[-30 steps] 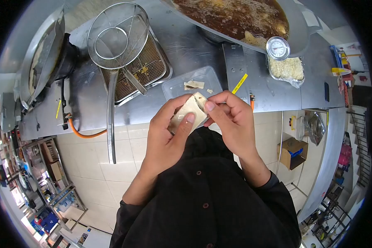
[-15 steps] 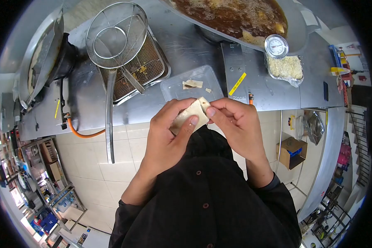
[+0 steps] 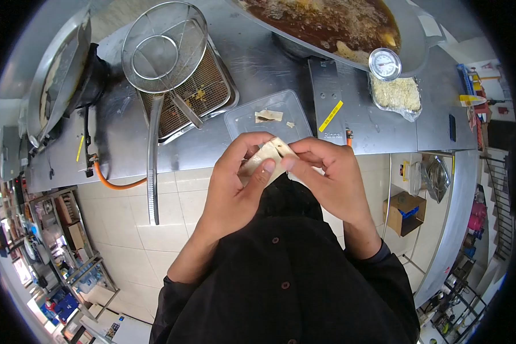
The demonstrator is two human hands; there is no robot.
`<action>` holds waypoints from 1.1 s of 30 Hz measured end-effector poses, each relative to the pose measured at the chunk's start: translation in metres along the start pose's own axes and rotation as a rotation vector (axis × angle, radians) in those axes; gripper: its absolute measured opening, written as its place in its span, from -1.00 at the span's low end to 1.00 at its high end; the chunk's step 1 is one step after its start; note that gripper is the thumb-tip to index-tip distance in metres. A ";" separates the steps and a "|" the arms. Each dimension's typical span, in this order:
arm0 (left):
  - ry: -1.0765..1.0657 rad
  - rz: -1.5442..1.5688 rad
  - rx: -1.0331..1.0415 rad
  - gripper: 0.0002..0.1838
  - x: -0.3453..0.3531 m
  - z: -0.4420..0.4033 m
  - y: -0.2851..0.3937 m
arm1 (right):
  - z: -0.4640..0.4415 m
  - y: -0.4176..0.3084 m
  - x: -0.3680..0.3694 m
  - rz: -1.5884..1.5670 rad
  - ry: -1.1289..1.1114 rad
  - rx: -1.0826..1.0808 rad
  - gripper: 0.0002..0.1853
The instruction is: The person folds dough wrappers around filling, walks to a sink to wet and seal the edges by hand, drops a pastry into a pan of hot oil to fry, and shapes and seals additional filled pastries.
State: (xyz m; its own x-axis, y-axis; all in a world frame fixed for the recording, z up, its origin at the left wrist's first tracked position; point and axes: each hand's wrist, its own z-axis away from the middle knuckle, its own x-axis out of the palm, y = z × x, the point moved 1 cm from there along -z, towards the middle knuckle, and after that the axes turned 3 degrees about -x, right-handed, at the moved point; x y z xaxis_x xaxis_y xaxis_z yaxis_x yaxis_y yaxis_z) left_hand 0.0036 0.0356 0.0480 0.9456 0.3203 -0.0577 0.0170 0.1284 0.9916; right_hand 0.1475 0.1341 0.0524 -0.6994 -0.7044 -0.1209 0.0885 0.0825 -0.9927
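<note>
A cream-coloured folded wrapper (image 3: 265, 153), flat and roughly square with a dark slit near its right end, is held in front of my chest. My left hand (image 3: 232, 186) grips its left side, thumb on the near face and fingers behind. At the right end, my right hand (image 3: 333, 180) pinches the edge between thumb and curled fingers. Whatever lies inside the slit is too small to make out. Just beyond my hands, a clear plastic tray (image 3: 238, 117) holds a scrap of similar wrapper (image 3: 268, 116) and a smaller crumb.
A large pan of bubbling brown oil (image 3: 327, 26) stands at the back, with a dial thermometer (image 3: 384, 64) at its rim. Crumb-filled plastic-wrapped tray (image 3: 398, 94) sits right. A wire strainer (image 3: 155, 92) rests over a mesh draining tray (image 3: 212, 92); another pan (image 3: 57, 86) stands left.
The wrapper has tilted slightly, and its slit at the right end shows wider. My right thumb has shifted a little at that edge; both hands keep their hold.
</note>
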 end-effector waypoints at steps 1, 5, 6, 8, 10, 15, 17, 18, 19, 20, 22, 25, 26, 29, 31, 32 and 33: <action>0.016 0.020 0.005 -0.76 0.000 0.000 0.000 | 0.000 -0.001 0.002 0.009 0.003 0.005 -0.82; 0.126 0.017 0.094 -0.80 0.001 0.003 -0.007 | 0.002 -0.011 0.004 0.158 0.013 -0.038 -0.81; 0.165 -0.006 0.133 -0.81 0.000 0.004 -0.010 | 0.003 -0.015 0.004 0.224 0.014 -0.064 -0.80; 0.220 -0.058 0.347 -0.81 -0.003 0.002 -0.010 | 0.003 -0.022 0.005 0.328 0.019 -0.229 -0.79; 0.268 -0.124 0.548 -0.79 -0.004 0.003 -0.006 | 0.004 -0.020 0.008 0.333 0.076 -0.429 -0.75; 0.324 -0.344 0.855 -0.76 -0.006 0.016 0.005 | 0.005 -0.024 0.002 0.310 0.025 -0.652 -0.68; 0.317 -0.413 0.889 -0.80 -0.009 0.020 0.010 | 0.007 -0.025 0.000 0.280 -0.014 -0.632 -0.64; 0.304 -0.441 0.891 -0.81 -0.011 0.021 0.011 | 0.008 -0.025 -0.001 0.259 -0.031 -0.609 -0.62; 0.291 -0.470 0.894 -0.82 -0.013 0.023 0.012 | 0.009 -0.025 -0.001 0.238 -0.047 -0.586 -0.60; 0.277 -0.499 0.897 -0.83 -0.015 0.025 0.012 | 0.011 -0.026 0.000 0.158 -0.046 -0.500 -0.58; 0.245 -0.537 0.891 -0.83 -0.019 0.028 0.013 | 0.016 -0.030 0.003 -0.001 -0.042 -0.326 -0.53; 0.238 -0.570 0.886 -0.81 -0.020 0.031 0.008 | 0.022 -0.034 0.011 -0.418 -0.007 -0.011 -0.51; 0.241 -0.576 0.886 -0.81 -0.019 0.031 0.005 | 0.023 -0.033 0.011 -0.522 -0.024 0.094 -0.51; 0.245 -0.660 0.933 -0.81 -0.017 0.031 0.002 | 0.027 -0.020 0.006 -0.647 -0.134 0.277 -0.57; 0.283 -0.677 0.940 -0.82 -0.015 0.027 -0.003 | 0.029 -0.019 0.017 -0.676 -0.067 0.252 -0.63; 0.301 -0.684 0.945 -0.83 -0.013 0.025 -0.006 | 0.029 -0.018 0.017 -0.637 -0.071 0.240 -0.67; 0.300 -0.680 0.949 -0.82 -0.012 0.022 -0.008 | 0.028 -0.017 0.017 -0.598 -0.074 0.228 -0.70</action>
State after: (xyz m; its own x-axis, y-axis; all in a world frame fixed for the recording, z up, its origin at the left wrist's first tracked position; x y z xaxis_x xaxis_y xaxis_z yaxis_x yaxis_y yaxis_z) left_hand -0.0008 0.0103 0.0430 0.5395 0.6765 -0.5013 0.8336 -0.3454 0.4310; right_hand 0.1541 0.1014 0.0679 -0.6247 -0.6297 0.4618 -0.1472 -0.4859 -0.8615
